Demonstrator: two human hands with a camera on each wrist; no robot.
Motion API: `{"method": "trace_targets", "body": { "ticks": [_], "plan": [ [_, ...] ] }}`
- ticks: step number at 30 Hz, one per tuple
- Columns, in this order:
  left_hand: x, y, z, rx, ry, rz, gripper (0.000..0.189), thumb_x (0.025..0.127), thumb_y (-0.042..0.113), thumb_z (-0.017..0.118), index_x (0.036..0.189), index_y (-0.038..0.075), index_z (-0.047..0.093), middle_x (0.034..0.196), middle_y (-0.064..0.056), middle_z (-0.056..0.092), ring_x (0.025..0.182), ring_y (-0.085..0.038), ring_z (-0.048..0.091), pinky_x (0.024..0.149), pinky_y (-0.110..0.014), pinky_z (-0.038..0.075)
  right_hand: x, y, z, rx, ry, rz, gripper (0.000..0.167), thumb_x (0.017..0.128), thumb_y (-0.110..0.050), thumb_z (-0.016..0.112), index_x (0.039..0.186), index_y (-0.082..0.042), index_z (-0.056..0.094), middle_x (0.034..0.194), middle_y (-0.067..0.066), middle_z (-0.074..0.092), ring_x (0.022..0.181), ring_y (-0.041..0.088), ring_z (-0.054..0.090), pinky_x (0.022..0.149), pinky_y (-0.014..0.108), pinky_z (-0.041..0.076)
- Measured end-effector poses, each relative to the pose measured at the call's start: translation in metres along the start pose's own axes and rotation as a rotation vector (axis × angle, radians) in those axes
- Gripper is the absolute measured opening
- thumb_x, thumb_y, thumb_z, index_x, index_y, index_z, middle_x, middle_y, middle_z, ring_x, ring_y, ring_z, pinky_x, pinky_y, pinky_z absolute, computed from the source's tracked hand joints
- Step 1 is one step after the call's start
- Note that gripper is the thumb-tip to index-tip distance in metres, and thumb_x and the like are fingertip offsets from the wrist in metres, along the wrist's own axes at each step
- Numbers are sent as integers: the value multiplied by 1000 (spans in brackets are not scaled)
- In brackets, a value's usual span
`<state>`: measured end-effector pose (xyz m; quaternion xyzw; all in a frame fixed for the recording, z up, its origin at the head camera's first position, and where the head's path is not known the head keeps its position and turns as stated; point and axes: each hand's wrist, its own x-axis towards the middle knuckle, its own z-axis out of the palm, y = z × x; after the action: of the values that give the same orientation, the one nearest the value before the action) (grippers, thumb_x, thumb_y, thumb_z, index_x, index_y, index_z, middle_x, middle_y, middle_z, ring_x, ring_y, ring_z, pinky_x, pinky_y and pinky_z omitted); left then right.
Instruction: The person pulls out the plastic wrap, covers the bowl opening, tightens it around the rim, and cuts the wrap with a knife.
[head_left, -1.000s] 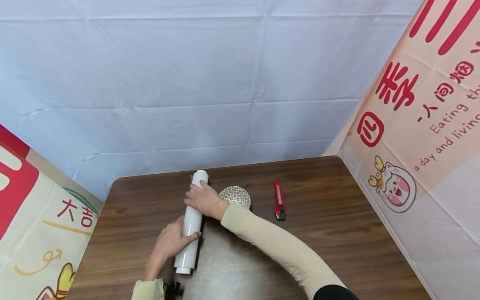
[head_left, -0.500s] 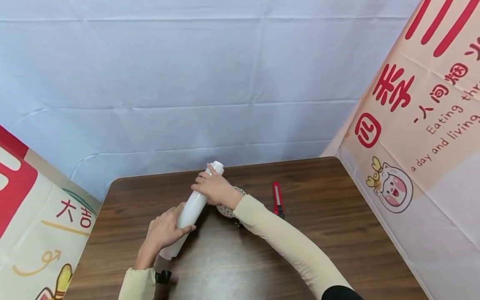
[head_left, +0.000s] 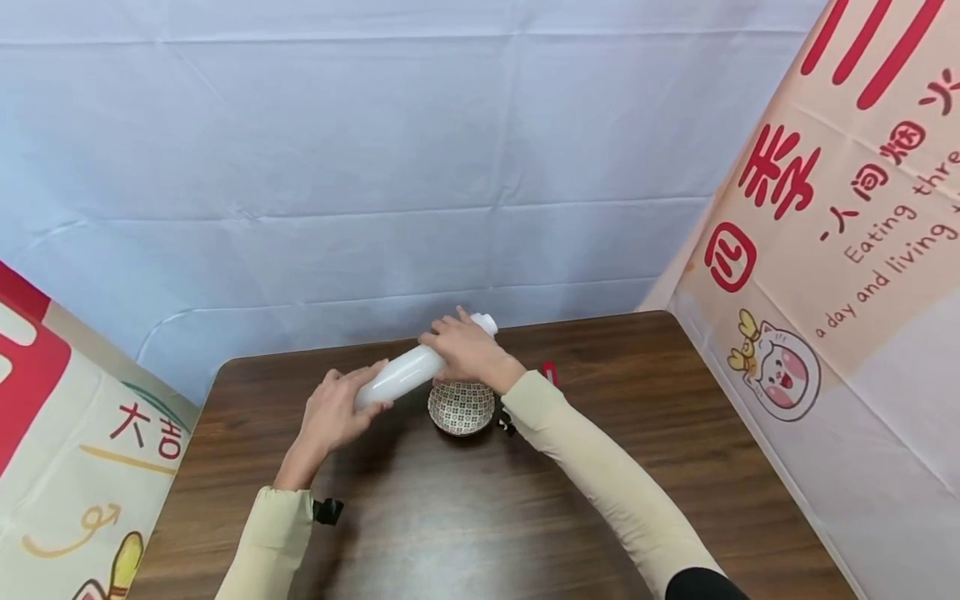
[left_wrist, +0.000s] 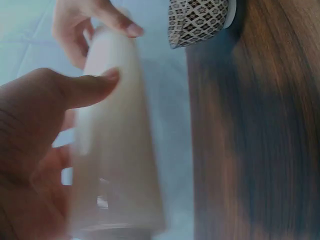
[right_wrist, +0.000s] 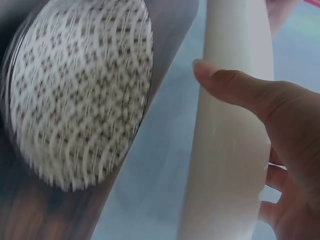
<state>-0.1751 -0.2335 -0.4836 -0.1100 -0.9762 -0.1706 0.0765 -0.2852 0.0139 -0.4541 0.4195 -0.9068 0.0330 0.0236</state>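
Gripping one roll (head_left: 408, 372) with two hands, left hand (head_left: 336, 410) at its near left end and right hand (head_left: 470, 350) toward its far right end, above the far half of one table (head_left: 450, 517). Finding one bowl (head_left: 461, 410) in all three views, just on the roll's near side, but one cutter (head_left: 551, 373), farther right, recognisable only in head view. Seeing the roll's left tip in left wrist view, behind left hand in head view.

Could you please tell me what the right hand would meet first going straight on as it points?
Beyond the white roll it holds, the right hand would probably meet the pale cloth backdrop first, though depth is unclear.
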Motion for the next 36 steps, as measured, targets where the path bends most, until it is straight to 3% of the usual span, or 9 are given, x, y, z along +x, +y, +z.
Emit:
{"method": "trace_targets", "body": {
  "ticks": [6, 11, 17, 21, 27, 32, 36],
  "plan": [
    [29, 6, 5, 25, 70, 65, 65, 92, 43, 80, 152, 33, 57, 146, -9, 67, 111, -38, 57, 79, -54, 51, -9, 33, -9, 62, 3, 73, 75, 81, -49, 90, 144, -20, 62, 137, 8, 67, 133, 32, 60, 125, 69, 28],
    [47, 6, 10, 36, 67, 108, 64, 93, 44, 79, 152, 36, 57, 147, -7, 66, 108, -35, 55, 78, -50, 48, -20, 62, -8, 100, -11, 131, 72, 82, -55, 86, 141, -21, 65, 134, 6, 70, 127, 30, 63, 122, 56, 40],
    [66, 3, 27, 68, 64, 182, 65, 91, 42, 82, 151, 36, 58, 146, -8, 68, 105, -35, 54, 81, -49, 47, -32, 87, 5, 184, -14, 165, 67, 82, -51, 88, 138, -20, 68, 134, 5, 71, 120, 31, 66, 102, 48, 55],
    [81, 2, 39, 74, 56, 224, 65, 91, 39, 83, 150, 31, 59, 144, -9, 69, 102, -36, 53, 83, -47, 46, -38, 98, 23, 190, 24, 188, 67, 83, -52, 86, 139, -20, 68, 133, 5, 72, 119, 30, 67, 101, 48, 56],
    [102, -4, 59, 31, 4, 225, 70, 86, 36, 88, 148, 17, 62, 143, -9, 69, 97, -32, 51, 81, -44, 44, -45, 110, 50, 172, 65, 226, 70, 84, -56, 84, 141, -19, 67, 135, 6, 72, 117, 30, 67, 96, 47, 57],
    [115, -7, 73, -72, -76, 160, 69, 80, 33, 93, 142, 18, 68, 131, -7, 76, 94, -28, 50, 81, -44, 48, -48, 112, 65, 161, 38, 250, 70, 87, -54, 82, 143, -16, 65, 137, 9, 71, 120, 32, 67, 103, 48, 55],
    [120, -8, 81, -118, -118, 88, 69, 78, 32, 95, 141, 21, 69, 122, -9, 77, 101, -30, 53, 89, -49, 51, -49, 112, 70, 158, 33, 277, 71, 87, -53, 83, 144, -15, 64, 140, 9, 70, 125, 33, 66, 107, 48, 53]
  ]
}}
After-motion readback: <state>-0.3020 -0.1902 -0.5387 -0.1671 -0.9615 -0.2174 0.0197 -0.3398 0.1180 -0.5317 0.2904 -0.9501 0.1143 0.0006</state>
